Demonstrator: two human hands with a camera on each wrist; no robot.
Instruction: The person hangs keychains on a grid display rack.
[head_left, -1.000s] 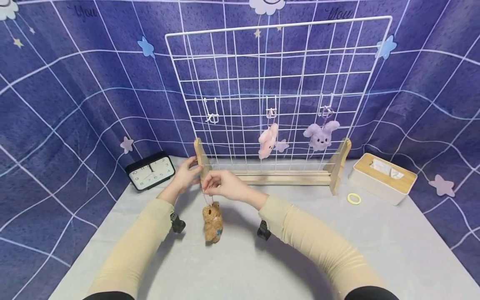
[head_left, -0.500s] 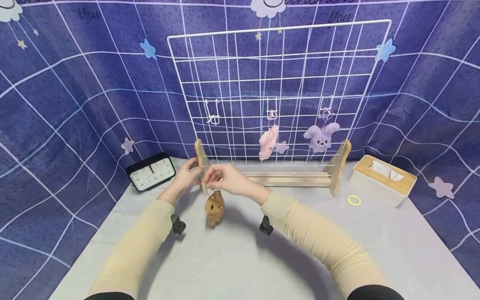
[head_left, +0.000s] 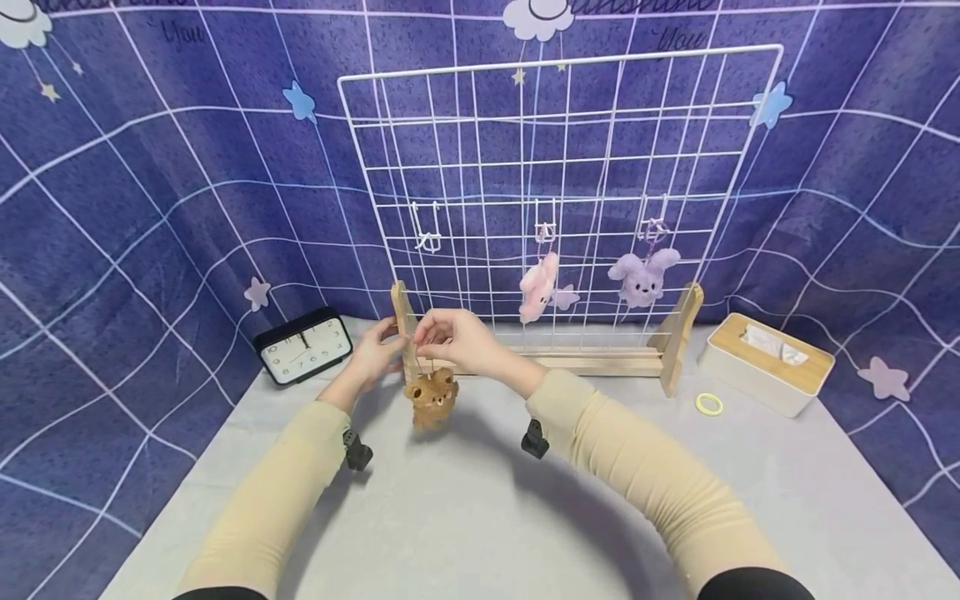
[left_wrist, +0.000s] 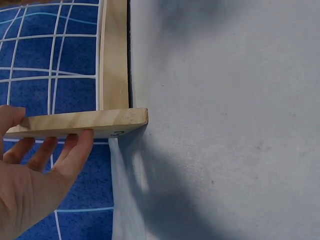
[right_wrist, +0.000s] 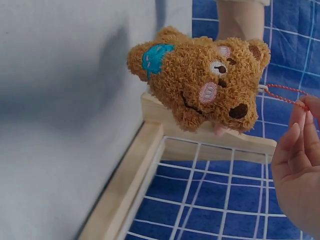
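Note:
A brown plush bear keychain (head_left: pixel 432 398) hangs in the air in the head view. My right hand (head_left: pixel 463 340) pinches its thin red cord (right_wrist: pixel 285 93) between thumb and fingers. Close up in the right wrist view, the bear has pink cheeks and a blue patch. My left hand (left_wrist: pixel 35 172) holds the wooden side foot (left_wrist: pixel 80 120) of the rack, thumb on one face and fingertips on the other. The white wire grid (head_left: pixel 600 158) stands upright in its wooden base (head_left: pixel 592 365). On its left, a white hook (head_left: pixel 429 240) carries nothing.
A pink plush (head_left: pixel 538 288) and a purple bunny plush (head_left: pixel 642 277) hang from the other two hooks. A black-framed clock (head_left: pixel 303 346) stands at the left. At the right are a tissue box (head_left: pixel 767 364) and a yellow ring (head_left: pixel 708 404) on the table.
My right hand has risen slightly with the bear hanging below it. The bear has turned its face more toward the head camera. My left hand stays on the wooden foot.

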